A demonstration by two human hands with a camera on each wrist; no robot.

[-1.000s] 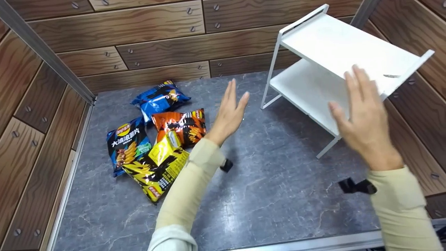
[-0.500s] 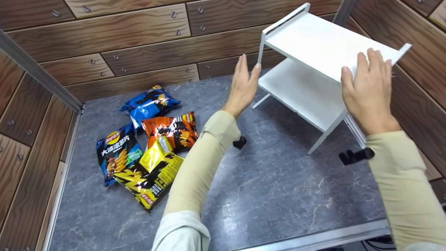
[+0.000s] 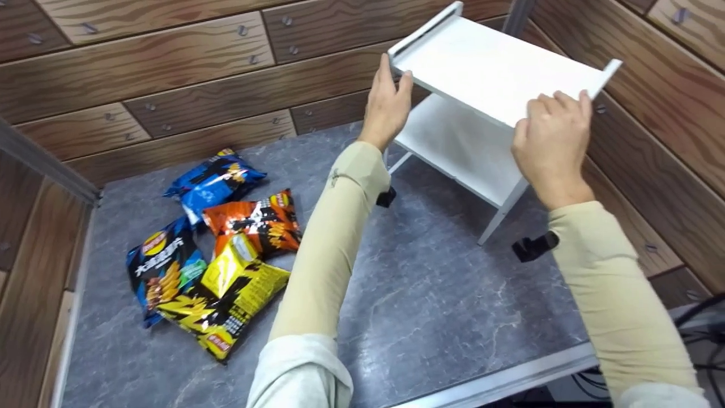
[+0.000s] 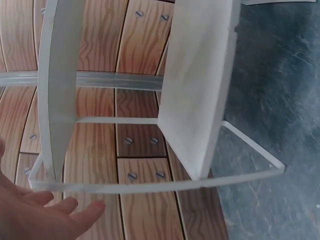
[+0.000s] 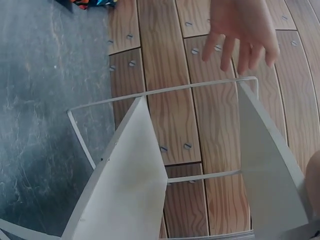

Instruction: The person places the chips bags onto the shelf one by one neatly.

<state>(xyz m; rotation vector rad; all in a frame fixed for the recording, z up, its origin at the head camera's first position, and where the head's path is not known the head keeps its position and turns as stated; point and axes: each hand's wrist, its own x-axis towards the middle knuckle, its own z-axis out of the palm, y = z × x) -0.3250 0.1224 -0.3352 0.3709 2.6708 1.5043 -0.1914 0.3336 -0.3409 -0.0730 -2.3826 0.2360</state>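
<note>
A white two-tier shelf (image 3: 481, 65) stands at the back right, with raised end rails on its top tier. At its left front corner is my left hand (image 3: 388, 107), fingers extended and loosely spread beside the end frame. In the left wrist view, that hand's relaxed fingers (image 4: 82, 217) lie just outside the white frame; the right wrist view shows the same hand (image 5: 245, 20) from across the shelf. My right hand (image 3: 552, 141) grips the right front corner of the top tier, its fingers bent over the rail and their tips hidden.
Several chip bags lie together on the left: a blue one (image 3: 215, 184), an orange one (image 3: 263, 221), a black-and-blue one (image 3: 164, 260) and a yellow-and-black one (image 3: 238, 306). Wood-patterned walls (image 3: 198, 68) enclose the grey marbled surface (image 3: 419, 317). Cables (image 3: 702, 340) hang beyond its front edge.
Both hands have moved in to the shelf's front corners. The right hand's fingers have gone from straight to bent over the rail. The head view has turned right; the bags lie as before.
</note>
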